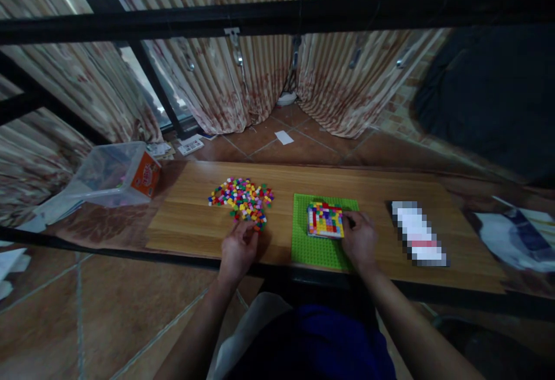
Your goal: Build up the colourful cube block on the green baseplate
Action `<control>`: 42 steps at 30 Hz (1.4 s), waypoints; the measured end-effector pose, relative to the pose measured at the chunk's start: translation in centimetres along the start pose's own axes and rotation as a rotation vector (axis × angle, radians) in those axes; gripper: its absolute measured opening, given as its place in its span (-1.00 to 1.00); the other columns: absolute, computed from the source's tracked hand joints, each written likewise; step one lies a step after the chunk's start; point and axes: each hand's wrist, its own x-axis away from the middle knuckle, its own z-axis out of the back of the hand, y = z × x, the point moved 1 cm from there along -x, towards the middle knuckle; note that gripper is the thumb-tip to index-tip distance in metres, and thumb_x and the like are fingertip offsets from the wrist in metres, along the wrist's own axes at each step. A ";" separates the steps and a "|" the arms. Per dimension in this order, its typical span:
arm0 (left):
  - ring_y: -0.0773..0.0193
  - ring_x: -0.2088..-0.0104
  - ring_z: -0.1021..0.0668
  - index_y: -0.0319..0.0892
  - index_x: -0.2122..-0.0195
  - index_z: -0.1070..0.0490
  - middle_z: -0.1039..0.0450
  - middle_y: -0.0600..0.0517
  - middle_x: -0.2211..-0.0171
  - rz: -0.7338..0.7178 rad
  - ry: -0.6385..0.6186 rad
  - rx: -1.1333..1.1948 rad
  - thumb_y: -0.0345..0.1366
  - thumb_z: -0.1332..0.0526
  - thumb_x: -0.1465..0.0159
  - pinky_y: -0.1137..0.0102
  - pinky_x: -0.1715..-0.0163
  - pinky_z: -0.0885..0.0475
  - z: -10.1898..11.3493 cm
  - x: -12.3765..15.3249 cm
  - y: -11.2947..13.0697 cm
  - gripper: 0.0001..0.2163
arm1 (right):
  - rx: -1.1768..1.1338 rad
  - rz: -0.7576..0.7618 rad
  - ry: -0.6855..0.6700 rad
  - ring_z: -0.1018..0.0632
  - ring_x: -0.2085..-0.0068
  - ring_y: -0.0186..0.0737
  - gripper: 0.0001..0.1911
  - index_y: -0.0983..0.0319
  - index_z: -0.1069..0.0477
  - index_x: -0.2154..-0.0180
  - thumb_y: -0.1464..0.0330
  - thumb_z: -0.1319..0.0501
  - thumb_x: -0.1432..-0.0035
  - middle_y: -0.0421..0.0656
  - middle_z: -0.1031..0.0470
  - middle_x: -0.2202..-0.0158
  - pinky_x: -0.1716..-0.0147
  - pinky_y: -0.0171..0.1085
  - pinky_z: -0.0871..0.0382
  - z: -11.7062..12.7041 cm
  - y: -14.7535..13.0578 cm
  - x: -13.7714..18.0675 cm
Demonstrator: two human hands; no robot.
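A block built of small coloured toy bricks (325, 221) sits on a green studded baseplate (321, 254). My right hand (361, 240) is at the block's right side, thumb and fingers curled against its edge. Left of the baseplate lies a loose pile of small multicoloured toy bricks (243, 196). At the near end of this pile is my left hand (238, 247), its fingertips drawn together among the closest bricks. Whatever lies between those fingertips is too small to make out.
The wooden tabletop (182, 212) carries a pixelated, phone-shaped object (418, 234) at right. A clear plastic bin (115, 172) with an orange label stands left. A dark metal bar (277, 18) crosses above, before striped curtains (260, 79). Plastic packaging (515, 241) lies at far right.
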 end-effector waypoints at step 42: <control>0.21 0.37 -0.59 -0.18 0.20 -0.46 -0.56 -0.03 0.36 -0.009 -0.099 0.211 -0.22 -0.09 -0.25 0.37 0.33 -0.48 -5.4 -1.2 3.8 -0.78 | -0.027 -0.031 0.014 -0.43 0.24 -0.09 -0.73 0.21 -0.51 0.36 0.31 -0.05 -0.21 -0.07 -0.49 0.36 0.19 -0.15 -0.29 -0.2 -0.5 -0.2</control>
